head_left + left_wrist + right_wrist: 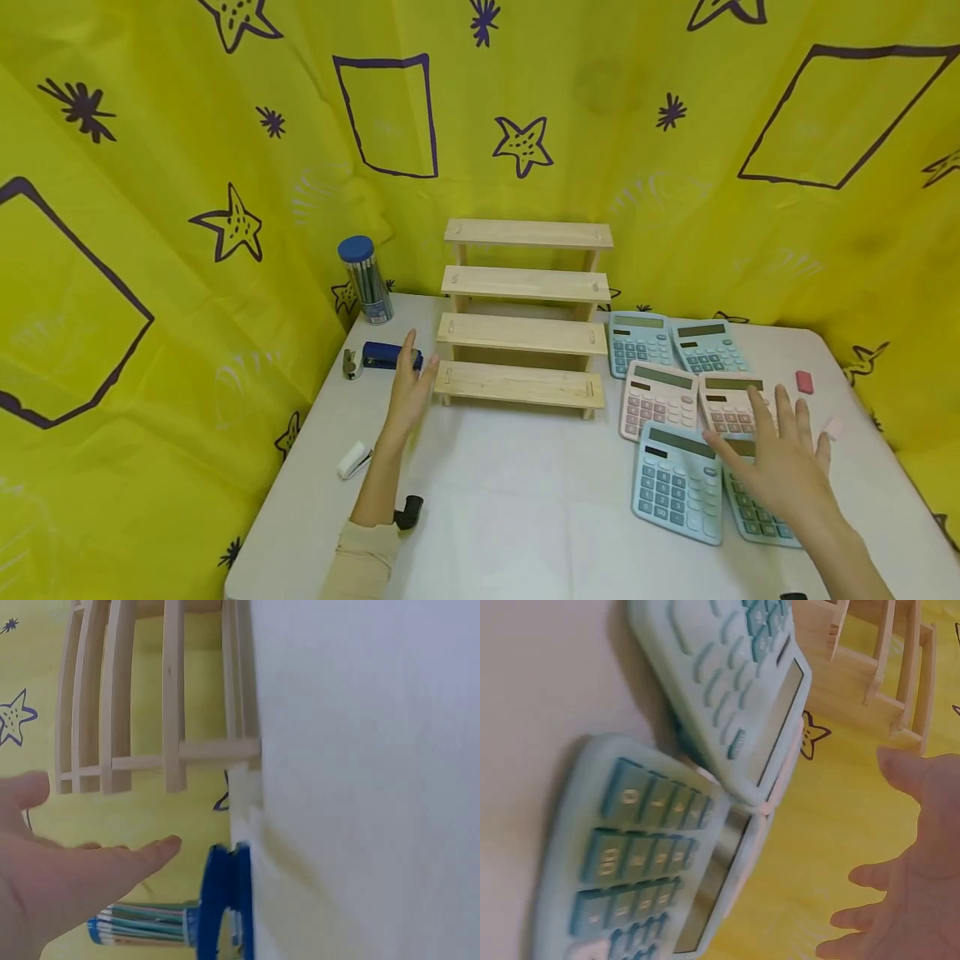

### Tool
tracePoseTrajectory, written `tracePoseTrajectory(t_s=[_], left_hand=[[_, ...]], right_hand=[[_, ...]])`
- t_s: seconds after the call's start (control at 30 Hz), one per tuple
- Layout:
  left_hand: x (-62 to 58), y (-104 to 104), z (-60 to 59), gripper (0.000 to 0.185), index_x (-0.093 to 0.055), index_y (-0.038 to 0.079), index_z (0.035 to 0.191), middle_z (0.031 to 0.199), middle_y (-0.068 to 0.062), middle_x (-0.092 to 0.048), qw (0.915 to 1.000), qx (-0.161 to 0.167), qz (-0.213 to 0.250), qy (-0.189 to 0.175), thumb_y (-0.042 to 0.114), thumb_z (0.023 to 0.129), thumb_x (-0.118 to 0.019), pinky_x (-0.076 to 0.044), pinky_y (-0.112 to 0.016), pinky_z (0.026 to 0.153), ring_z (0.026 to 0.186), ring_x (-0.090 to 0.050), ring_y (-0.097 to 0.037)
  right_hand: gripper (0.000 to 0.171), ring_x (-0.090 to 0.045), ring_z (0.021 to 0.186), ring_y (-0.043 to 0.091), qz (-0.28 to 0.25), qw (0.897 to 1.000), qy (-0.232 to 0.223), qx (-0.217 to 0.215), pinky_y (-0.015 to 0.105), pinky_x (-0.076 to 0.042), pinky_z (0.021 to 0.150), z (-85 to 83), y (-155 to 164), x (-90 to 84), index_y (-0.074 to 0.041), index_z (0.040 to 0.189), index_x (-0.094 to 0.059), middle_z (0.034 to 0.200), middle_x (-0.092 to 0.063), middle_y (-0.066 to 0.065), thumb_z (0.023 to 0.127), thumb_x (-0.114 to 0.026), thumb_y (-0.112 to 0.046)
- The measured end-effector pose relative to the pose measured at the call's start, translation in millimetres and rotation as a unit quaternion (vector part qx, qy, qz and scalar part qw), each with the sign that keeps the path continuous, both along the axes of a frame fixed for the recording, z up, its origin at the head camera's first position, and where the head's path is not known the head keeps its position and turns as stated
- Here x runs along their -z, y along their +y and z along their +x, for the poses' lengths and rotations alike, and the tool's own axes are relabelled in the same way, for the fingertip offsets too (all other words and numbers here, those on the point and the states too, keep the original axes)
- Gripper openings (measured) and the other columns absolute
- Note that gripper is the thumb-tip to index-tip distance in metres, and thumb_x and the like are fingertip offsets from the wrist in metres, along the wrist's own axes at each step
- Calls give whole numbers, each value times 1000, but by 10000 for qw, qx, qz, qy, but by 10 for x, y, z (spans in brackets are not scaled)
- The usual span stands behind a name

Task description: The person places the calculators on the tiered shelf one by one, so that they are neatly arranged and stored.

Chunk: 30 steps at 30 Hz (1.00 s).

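Note:
My left hand [407,393], fingers extended and holding nothing, hovers between a blue stapler [381,356] and a stepped wooden shelf [519,385]. In the left wrist view its fingers point toward the shelf, with the stapler [216,892] close by. Fingers spread, my right hand [789,473] is above the calculators and grips nothing. It overlaps a blue calculator [757,510] and a pink calculator [733,397] in the head view. Beside these lie another blue calculator [678,483] and a pink one [660,400]. Farther back are two more blue calculators [640,342], [708,346].
At the back left stands a blue-lidded tub of pencils [370,283]. A small staple remover [351,364] sits left of the stapler, and a white stapler-like item [352,460] lies nearer. Right of the calculators is a red eraser [804,382]. Yellow patterned cloth [600,100] surrounds the table.

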<state>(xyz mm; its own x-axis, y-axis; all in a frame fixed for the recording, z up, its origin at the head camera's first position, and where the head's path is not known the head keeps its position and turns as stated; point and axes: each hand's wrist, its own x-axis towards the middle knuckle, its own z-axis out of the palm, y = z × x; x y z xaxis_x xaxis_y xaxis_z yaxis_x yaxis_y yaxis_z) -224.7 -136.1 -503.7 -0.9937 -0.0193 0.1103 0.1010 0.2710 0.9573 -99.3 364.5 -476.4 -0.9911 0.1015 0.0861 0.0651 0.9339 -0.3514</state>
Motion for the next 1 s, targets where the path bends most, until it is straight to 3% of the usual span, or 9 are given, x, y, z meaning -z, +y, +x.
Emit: tracePoseTrajectory(t_s=[0.1, 0.23, 0.5, 0.7, 0.87, 1.0], left_hand=[[19, 51, 15, 73, -12, 19, 169, 174, -6, -12, 9974, -150, 676, -180, 32, 109, -53, -27, -60, 125, 157, -23, -38], [79, 91, -9, 69, -19, 16, 167, 173, -6, -19, 9881, -388, 1426, -431, 23, 108, -55, -29, -54, 126, 154, -32, -36], [203, 182, -15, 72, -24, 10, 165, 170, -13, -23, 9651, -590, 2474, -624, -9, 98, -47, -31, -44, 126, 152, -36, -33], [304, 203, 1, 85, -26, 9, 164, 169, -14, -23, 9553, -753, 2823, -439, -23, 86, -35, -32, -38, 126, 152, -36, -32], [307, 212, 6, 87, -28, 9, 163, 169, -14, -24, 9485, -861, 3013, -460, -25, 83, -35, -34, -38, 124, 151, -38, -31], [282, 225, 3, 87, -26, 6, 164, 169, -16, -21, 9450, -829, 3135, -429, -27, 83, -35, -35, -39, 124, 152, -37, -34]], right_hand=[[110, 19, 147, 63, -27, 9997, -217, 143, 90, 12, 104, 110, 56, 61, 0, 165, -2, 164, 13, 39, 96, -61, -63], [121, 10, 141, 73, -94, 9967, -701, 392, 99, -2, 92, 225, 131, 148, 3, 163, 0, 160, 12, 43, 90, -69, -66], [138, -19, 125, 75, -87, 9905, -1268, 532, 95, -30, 85, 359, 216, 378, 10, 160, -4, 153, 0, 51, 75, -84, -64], [143, -23, 123, 75, -204, 9872, -1515, 459, 89, -28, 94, 419, 261, 423, 13, 158, -1, 150, 0, 55, 73, -83, -68], [158, -25, 119, 71, -381, 9724, -2103, 938, 86, -30, 97, 436, 263, 462, 8, 160, 6, 152, 5, 51, 61, -89, -70], [162, -25, 119, 71, -388, 9679, -2164, 1216, 85, -30, 98, 439, 231, 496, 6, 161, 6, 154, 4, 49, 55, -92, -67]])
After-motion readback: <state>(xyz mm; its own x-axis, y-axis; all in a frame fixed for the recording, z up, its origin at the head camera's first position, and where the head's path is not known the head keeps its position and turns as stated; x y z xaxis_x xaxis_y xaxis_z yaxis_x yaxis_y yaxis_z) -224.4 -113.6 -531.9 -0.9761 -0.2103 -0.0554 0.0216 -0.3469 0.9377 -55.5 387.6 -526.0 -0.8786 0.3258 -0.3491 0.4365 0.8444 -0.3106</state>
